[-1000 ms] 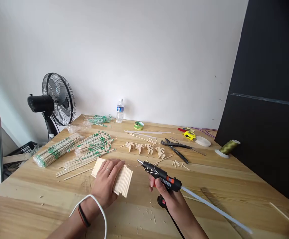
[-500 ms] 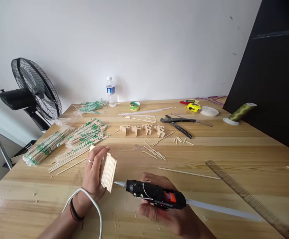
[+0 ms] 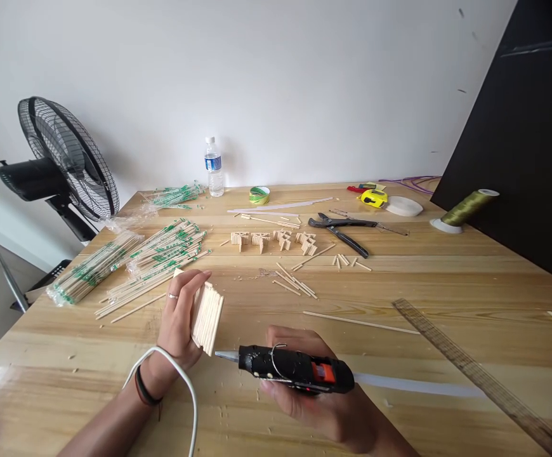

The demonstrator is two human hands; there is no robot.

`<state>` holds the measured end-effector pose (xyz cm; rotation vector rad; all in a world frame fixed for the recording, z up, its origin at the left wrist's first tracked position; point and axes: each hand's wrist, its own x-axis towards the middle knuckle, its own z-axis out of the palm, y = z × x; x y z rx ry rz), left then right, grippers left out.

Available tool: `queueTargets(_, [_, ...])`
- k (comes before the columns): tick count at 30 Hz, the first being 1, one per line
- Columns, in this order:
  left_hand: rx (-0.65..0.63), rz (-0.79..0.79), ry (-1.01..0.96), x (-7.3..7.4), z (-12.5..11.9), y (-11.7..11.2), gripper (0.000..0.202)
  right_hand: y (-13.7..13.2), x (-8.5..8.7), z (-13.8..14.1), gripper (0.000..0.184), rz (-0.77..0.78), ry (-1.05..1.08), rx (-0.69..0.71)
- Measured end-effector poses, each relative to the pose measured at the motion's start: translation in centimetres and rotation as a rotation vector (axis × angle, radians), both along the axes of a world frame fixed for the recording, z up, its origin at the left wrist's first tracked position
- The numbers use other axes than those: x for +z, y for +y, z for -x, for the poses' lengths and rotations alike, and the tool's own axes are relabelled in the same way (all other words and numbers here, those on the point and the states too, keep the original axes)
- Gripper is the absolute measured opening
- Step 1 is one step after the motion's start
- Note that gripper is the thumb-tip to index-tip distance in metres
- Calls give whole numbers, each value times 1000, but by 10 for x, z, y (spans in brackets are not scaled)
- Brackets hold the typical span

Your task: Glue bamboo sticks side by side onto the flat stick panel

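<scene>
My left hand (image 3: 178,320) is closed around a small panel of wooden sticks (image 3: 207,319) laid side by side, holding it tilted above the table. A ring and a dark wristband show on that arm. My right hand (image 3: 304,393) grips a black hot glue gun (image 3: 295,369) with an orange switch. Its metal nozzle points left, close to the lower right corner of the panel; whether it touches I cannot tell. A white glue stick (image 3: 414,383) juts from the back of the gun. The white cord (image 3: 188,387) loops over my left wrist.
Bundles of wooden sticks (image 3: 92,266) lie at left. Several small stick assemblies (image 3: 261,241), cut sticks (image 3: 297,282) and black pliers (image 3: 340,231) sit mid-table. A ruler (image 3: 466,362) lies at right. Behind are a water bottle (image 3: 214,168), tape measure (image 3: 374,198), thread spool (image 3: 469,208) and fan (image 3: 69,158).
The view has shifted slightly. The glue gun's nozzle has moved a little left, towards the panel's lower corner. Both hands keep their hold.
</scene>
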<state>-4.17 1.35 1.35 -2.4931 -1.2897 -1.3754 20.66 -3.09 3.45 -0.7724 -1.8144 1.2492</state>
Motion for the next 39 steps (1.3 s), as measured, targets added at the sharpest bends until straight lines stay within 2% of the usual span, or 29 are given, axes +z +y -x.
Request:
queueTargets(7, [16, 5, 11, 0, 0, -1, 47, 0, -1, 1, 33, -47, -1, -15])
queueTargets(18, [-5, 6, 11, 2, 0, -1, 47, -1, -4, -1, 24, -76, -76, -37])
queueTargets(39, [-40, 16, 40, 2, -1, -1, 47, 3, -3, -3, 30, -60, -4, -29])
